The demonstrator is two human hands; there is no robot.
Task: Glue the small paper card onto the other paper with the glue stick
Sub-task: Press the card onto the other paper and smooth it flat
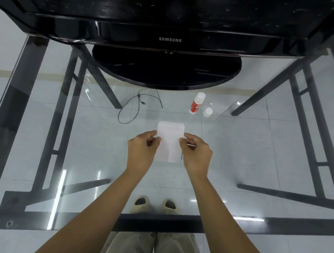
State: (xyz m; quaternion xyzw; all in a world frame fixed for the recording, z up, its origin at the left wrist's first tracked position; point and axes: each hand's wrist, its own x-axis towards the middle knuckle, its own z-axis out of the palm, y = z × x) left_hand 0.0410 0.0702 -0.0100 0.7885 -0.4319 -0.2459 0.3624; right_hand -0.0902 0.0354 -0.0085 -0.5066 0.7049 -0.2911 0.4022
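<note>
Both hands pinch white paper (170, 140) over the middle of the glass desk (257, 149): the left hand (142, 150) closed on its left edge, the right hand (196, 152) on its right edge. Whether card and sheet are both held, I cannot tell. Paper is light, limp and easily creased, so edge pinches suit it, and it may slide on glass. The glue stick (196, 105) lies beyond, near its cap (207, 112), well apart from the hands. A monitor base (164, 70) and cable (132, 109) sit further back; open room lies on both sides.
</note>
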